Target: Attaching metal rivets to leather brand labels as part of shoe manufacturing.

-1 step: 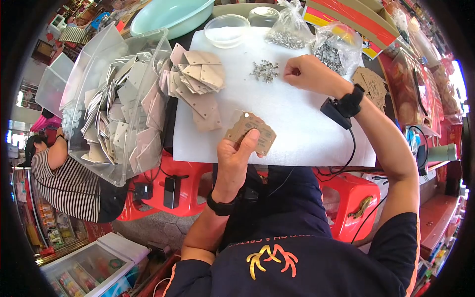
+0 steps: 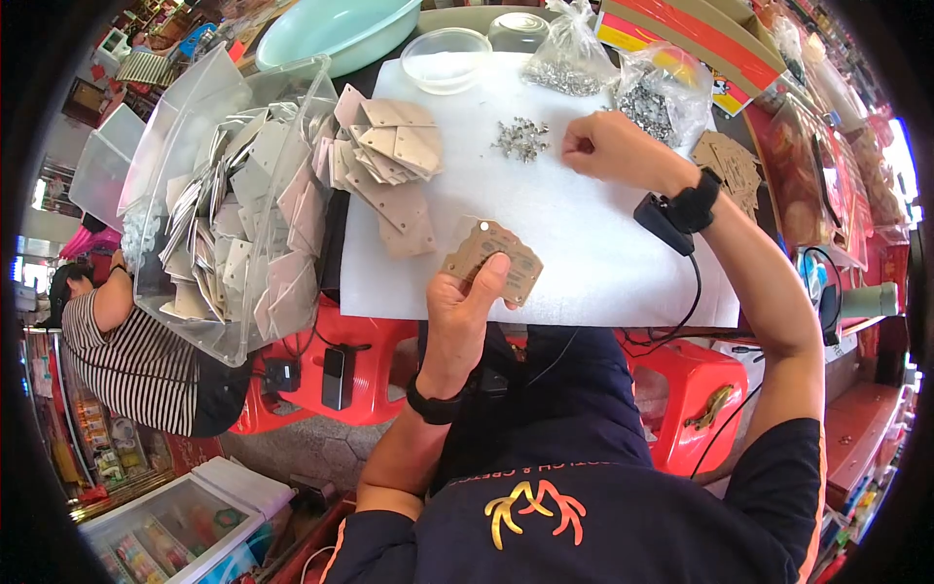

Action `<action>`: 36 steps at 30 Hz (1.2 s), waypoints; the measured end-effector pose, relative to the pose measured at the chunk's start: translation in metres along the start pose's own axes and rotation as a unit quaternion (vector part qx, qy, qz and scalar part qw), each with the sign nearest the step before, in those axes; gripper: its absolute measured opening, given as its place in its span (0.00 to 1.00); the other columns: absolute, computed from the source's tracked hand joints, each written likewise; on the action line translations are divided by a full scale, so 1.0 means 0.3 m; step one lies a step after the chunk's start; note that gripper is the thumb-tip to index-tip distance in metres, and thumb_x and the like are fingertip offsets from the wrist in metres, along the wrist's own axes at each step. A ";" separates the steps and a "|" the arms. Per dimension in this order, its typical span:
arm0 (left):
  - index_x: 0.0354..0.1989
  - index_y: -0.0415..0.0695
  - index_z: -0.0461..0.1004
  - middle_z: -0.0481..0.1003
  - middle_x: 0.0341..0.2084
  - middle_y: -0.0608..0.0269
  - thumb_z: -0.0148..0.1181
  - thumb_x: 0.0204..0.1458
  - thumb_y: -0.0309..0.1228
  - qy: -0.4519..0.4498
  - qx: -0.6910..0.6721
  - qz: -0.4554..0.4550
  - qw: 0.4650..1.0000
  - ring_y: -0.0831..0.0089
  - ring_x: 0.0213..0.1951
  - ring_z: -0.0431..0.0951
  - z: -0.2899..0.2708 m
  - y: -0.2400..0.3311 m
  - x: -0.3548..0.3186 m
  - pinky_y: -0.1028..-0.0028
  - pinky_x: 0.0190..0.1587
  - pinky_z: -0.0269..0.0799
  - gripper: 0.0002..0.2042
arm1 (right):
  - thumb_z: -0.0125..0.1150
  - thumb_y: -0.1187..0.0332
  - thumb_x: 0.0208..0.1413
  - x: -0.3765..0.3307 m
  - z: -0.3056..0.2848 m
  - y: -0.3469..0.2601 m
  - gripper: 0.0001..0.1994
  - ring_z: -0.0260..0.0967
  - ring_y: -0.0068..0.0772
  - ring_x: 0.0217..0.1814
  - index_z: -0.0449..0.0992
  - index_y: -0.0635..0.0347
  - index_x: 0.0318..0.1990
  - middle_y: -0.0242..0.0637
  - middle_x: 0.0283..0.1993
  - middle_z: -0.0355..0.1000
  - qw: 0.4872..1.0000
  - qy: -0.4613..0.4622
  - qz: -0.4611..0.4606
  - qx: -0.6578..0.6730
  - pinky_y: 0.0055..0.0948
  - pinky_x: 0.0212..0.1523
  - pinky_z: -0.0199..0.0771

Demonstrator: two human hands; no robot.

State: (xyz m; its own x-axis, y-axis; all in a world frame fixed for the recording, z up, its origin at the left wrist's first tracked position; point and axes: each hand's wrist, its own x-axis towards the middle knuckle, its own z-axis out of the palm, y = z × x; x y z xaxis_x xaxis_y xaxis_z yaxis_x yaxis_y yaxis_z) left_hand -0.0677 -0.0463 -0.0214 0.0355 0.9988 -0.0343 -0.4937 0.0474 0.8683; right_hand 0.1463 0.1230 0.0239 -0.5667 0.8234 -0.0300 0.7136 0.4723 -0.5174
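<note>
My left hand is closed on a flat tan plate with notched edges, oval markings and a hole near its top corner. The thumb presses on its face above the near edge of the white work sheet. Farther off, my right hand is curled closed just right of a small heap of shiny metal bits. Whatever its fingertips hold, if anything, is hidden. Left of the heap lie stacked beige plates with small holes.
At the left, a clear plastic bin holds many similar plates. Along the back are a pale blue basin, a clear round bowl and bags of metal parts. Tan plates lie at the right. Another person sits far left.
My right hand has shifted slightly to the right, away from the metal heap. The left hand and its plate look unmoved.
</note>
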 end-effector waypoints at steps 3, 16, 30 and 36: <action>0.47 0.37 0.73 0.76 0.33 0.64 0.54 0.60 0.30 0.007 0.005 0.006 1.000 0.81 0.31 0.72 0.004 0.000 0.000 0.79 0.30 0.68 0.11 | 0.58 0.71 0.47 -0.072 -0.011 -0.033 0.06 0.72 0.43 0.29 0.76 0.65 0.29 0.44 0.26 0.74 0.997 -0.043 -0.017 -0.069 0.35 0.33 0.72; 0.48 0.37 0.71 0.75 0.37 0.64 0.55 0.59 0.27 -0.023 0.003 0.002 1.000 0.82 0.33 0.72 0.057 0.008 0.038 0.78 0.31 0.67 0.11 | 0.56 0.70 0.52 -0.178 0.066 -0.057 0.06 0.73 0.52 0.33 0.73 0.63 0.28 0.46 0.31 0.72 0.985 0.080 -0.076 -0.129 0.44 0.35 0.73; 0.49 0.38 0.72 0.75 0.36 0.67 0.53 0.60 0.27 -0.037 0.076 0.038 0.996 0.85 0.32 0.71 0.087 0.011 0.045 0.81 0.31 0.67 0.11 | 0.57 0.72 0.51 -0.185 0.094 -0.063 0.04 0.72 0.48 0.34 0.74 0.62 0.31 0.42 0.32 0.72 0.978 0.080 -0.052 -0.183 0.42 0.36 0.72; 0.49 0.37 0.72 0.75 0.35 0.67 0.53 0.60 0.27 -0.040 0.049 0.030 0.998 0.85 0.32 0.71 0.090 0.011 0.051 0.81 0.31 0.67 0.11 | 0.57 0.73 0.50 -0.181 0.079 -0.064 0.04 0.71 0.51 0.36 0.73 0.63 0.32 0.45 0.33 0.72 0.991 0.065 -0.033 -0.110 0.42 0.37 0.71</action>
State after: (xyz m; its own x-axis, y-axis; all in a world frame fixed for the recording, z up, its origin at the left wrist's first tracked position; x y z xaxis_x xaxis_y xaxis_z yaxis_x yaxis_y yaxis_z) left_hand -0.0454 -0.0311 -0.0055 0.0791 0.9953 0.0558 -0.4099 -0.0185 0.9119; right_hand 0.1537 0.0617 0.0152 -0.5680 0.8148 0.1162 0.7569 0.5726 -0.3149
